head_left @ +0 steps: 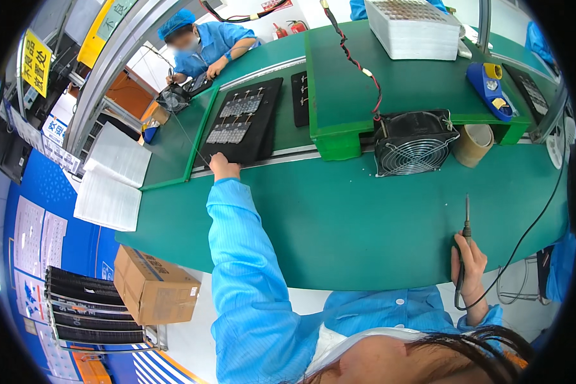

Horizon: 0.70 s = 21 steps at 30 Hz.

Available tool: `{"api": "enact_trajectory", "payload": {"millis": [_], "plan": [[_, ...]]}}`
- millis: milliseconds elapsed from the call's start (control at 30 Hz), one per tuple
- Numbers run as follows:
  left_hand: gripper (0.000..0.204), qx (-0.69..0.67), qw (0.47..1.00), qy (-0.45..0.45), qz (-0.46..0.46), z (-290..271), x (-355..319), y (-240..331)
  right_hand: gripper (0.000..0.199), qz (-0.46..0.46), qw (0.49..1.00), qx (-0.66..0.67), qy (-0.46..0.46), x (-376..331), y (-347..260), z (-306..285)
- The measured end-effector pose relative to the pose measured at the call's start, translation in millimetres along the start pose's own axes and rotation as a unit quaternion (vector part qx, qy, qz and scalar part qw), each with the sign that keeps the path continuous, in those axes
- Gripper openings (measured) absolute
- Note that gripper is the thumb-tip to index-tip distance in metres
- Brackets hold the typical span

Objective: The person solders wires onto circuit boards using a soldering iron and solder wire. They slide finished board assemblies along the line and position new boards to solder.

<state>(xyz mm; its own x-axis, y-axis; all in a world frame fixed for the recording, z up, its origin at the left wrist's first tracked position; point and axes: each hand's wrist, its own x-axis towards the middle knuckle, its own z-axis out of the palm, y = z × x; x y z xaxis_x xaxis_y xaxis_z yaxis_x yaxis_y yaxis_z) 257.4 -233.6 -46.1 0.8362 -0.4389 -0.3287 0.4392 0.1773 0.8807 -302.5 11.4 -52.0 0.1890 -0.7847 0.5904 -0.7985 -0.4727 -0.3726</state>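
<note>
A broad work table with a smooth green top (339, 237) fills the middle. On its far left, a co-worker in a blue smock and cap (201, 48) bends over the surface. A raised green platform (339, 83) stands far right of centre, carrying a thick white foam block (416, 46) with rows of small pieces on top. A brown cardboard box (166, 297) sits off the table's near left side.

A flat black rectangular tray (269, 118) lies left of centre, on the far part of the table, and bears two groups of small grey boards (229, 133). A black square fan with a round wire guard (413, 150) stands at the platform's near side; just right of it is a tan hollow cylinder (472, 147). A blue holder with yellow parts (491, 89) rests on the platform's right.

The left hand (224, 168) is at the tray's near left edge, its fingers bent; whether they close on it I cannot tell. At the table's near right, the right hand (471, 259) grips a slim soldering iron with a dark handle (467, 228), metal tip pointing far, its black cable (528, 237) curving off rightward.
</note>
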Motion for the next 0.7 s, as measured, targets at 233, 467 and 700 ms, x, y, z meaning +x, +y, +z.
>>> {"api": "enact_trajectory", "payload": {"millis": [233, 467, 700], "plan": [[0.015, -0.010, 0.999, -0.033, 0.012, 25.6, -6.6, -3.6, 0.032, -0.003, 1.000, -0.003, 0.002, 1.9, -0.3, 1.0], [0.030, 0.083, 0.996, 0.002, 0.027, 27.4, 1.3, -11.9, 0.032, -0.005, 1.000, -0.009, 0.004, 1.2, -0.3, 0.8], [0.031, -0.085, 0.992, 0.062, -0.069, 34.0, -9.8, -12.4, 0.032, -0.005, 1.000, -0.008, 0.005, 1.2, 1.7, 1.5]]}}
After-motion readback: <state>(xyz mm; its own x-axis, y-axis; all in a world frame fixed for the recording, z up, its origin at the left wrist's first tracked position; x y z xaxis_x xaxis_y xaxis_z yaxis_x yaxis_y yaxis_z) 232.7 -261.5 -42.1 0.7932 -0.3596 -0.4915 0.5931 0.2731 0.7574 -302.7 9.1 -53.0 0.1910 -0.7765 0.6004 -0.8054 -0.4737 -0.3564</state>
